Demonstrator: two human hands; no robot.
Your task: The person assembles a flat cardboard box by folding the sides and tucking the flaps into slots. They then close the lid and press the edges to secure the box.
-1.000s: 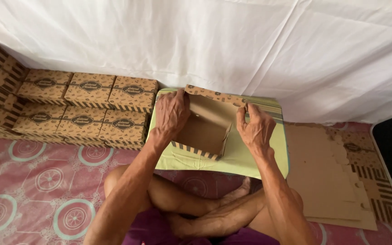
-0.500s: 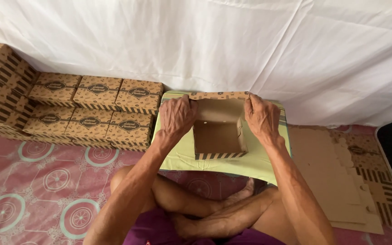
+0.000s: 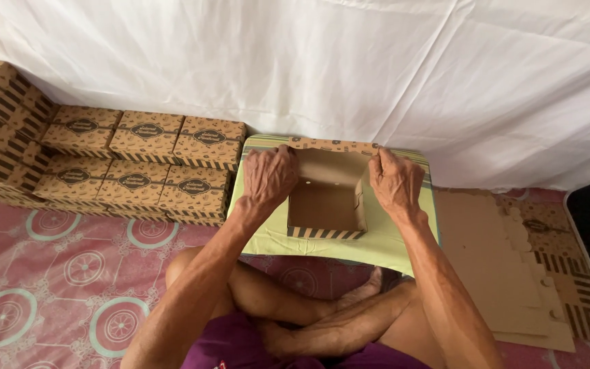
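Both hands, left hand and right hand, pinch the side walls of the open brown patterned cardboard box mid-counter; looks light, bendy, best held by the walls.

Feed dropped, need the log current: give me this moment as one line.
left hand: on box left wall | right hand: on right wall | open cardboard box: upright on green table | finished boxes: stacked left

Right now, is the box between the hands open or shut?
Open and empty. The box shows its bare inside from above, and both hands, left and right, grip its side walls.
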